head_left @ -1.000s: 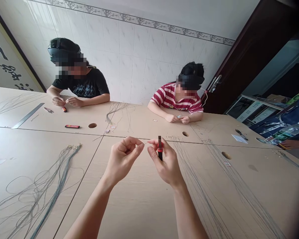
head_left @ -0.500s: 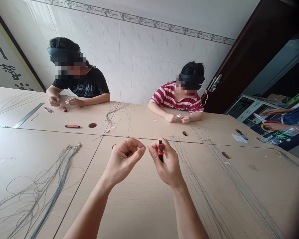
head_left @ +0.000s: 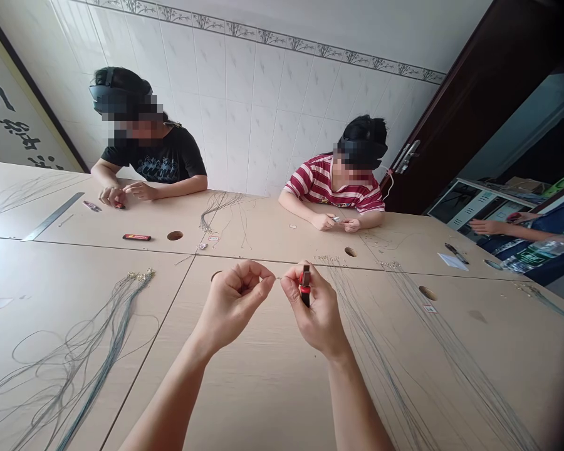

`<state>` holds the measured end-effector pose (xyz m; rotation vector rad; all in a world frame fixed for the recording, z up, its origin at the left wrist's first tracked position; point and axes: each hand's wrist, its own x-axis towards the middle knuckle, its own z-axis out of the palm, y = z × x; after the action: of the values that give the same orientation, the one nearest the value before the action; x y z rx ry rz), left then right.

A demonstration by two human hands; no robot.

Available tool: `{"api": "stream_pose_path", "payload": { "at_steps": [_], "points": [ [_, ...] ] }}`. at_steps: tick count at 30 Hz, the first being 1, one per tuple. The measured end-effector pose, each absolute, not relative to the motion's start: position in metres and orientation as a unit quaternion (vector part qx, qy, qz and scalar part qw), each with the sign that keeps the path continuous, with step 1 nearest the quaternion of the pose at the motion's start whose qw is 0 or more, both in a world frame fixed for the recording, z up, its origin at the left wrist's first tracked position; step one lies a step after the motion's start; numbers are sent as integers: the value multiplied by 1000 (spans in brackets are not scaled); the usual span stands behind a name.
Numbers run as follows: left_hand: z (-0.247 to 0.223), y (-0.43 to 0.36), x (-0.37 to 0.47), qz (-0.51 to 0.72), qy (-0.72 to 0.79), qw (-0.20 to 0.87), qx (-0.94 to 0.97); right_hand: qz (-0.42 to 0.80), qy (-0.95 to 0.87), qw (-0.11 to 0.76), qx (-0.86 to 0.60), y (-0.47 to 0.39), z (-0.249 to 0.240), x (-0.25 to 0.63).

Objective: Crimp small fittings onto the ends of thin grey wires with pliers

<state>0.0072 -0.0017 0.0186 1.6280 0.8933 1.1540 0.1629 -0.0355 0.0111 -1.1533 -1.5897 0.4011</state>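
My left hand (head_left: 237, 304) is closed in a pinch, thumb against forefinger. Its tips hold one end of a tiny, thin piece (head_left: 277, 279), too small to name. My right hand (head_left: 313, 307) meets it from the other side, thumb and forefinger pinched at the piece's other end. Tucked in the right hand's fingers is a small red and black tool (head_left: 305, 287) with a metal-looking upper part; its kind is unclear. Both hands are raised over the pale wooden table (head_left: 263, 388).
A bundle of grey-green cords (head_left: 117, 332) with gold-coloured ends lies left; more cords (head_left: 380, 357) stretch along the right. Beyond are a red and black item (head_left: 136, 237), a metal ruler (head_left: 54, 216), cable holes, a pen (head_left: 455, 253) and a bottle (head_left: 540, 255). Two co-workers sit opposite; another person's hands show right.
My hands stay nearly in place; a little more of the tiny piece shows between them. The left co-worker's hand has moved onto a small item. The person at right has shifted their hands.
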Motion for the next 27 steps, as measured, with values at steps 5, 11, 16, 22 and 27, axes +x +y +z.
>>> {"api": "stream_pose_path", "payload": {
  "at_steps": [5,11,16,22,27],
  "points": [
    [23,-6,5,477,357,439,673,168,-663,544,-487,-37,10,163],
    [22,-10,7,459,358,432,689,167,-665,555,-471,-38,11,163],
    [26,-9,7,474,366,431,675,173,-669,557,-461,-38,13,162],
    [27,-8,5,468,361,455,666,153,-673,549,-472,-39,12,162],
    [24,-6,7,475,355,472,652,126,-688,543,-465,-39,13,162]
  ]
}}
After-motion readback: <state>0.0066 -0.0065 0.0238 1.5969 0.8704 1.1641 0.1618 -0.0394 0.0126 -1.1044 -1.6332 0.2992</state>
